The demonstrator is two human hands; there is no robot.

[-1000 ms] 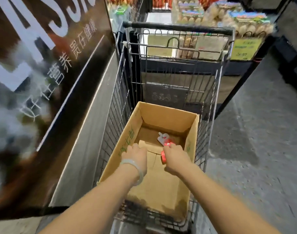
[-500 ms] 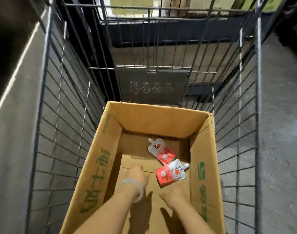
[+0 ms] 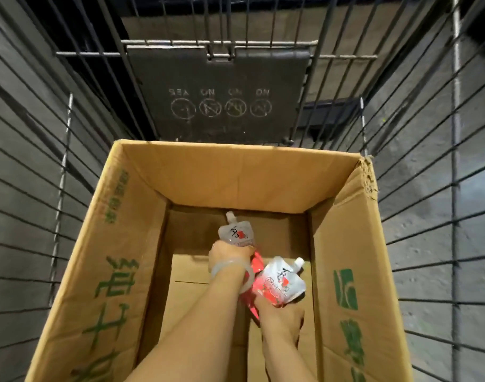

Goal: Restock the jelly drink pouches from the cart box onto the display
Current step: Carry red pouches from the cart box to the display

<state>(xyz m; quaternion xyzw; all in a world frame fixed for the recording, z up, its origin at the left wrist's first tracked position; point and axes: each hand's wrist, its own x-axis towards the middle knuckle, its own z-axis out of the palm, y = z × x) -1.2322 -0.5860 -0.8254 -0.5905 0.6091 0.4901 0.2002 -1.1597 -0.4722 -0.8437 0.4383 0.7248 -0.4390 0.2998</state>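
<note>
Both arms reach down into an open cardboard box (image 3: 142, 244) that sits in the basket of a wire shopping cart (image 3: 57, 139); the box's brown walls carry green printed characters on the left and right inner faces, and its top right corner is torn and ragged; the left hand (image 3: 227, 253), with a pale translucent band (image 3: 230, 267) round its wrist, grips the lower end of a jelly drink pouch (image 3: 237, 232), its fingers curled under the pouch and mostly hidden by the back of the hand; this pouch is silvery white with a red mark and dark lettering, and its white spout points toward the far wall of the box; the right hand (image 3: 280, 310) holds a second pouch (image 3: 282, 283) just to the right and nearer the camera, gripping its lower edge, though the fingertips themselves lie beneath the pouch and cannot be made out; this second pouch shows red print across its lower half and a white spout aimed up and to the right; a strip of red from the packaging shows between the two wrists; both pouches are low inside the box, close to its floor, near each other but whether they touch cannot be told; at the far end of the cart a dark plastic panel (image 3: 219, 100) bears four round pictograms with lettering above them; grey speckled floor (image 3: 428, 188) shows through the wires on the right.
</note>
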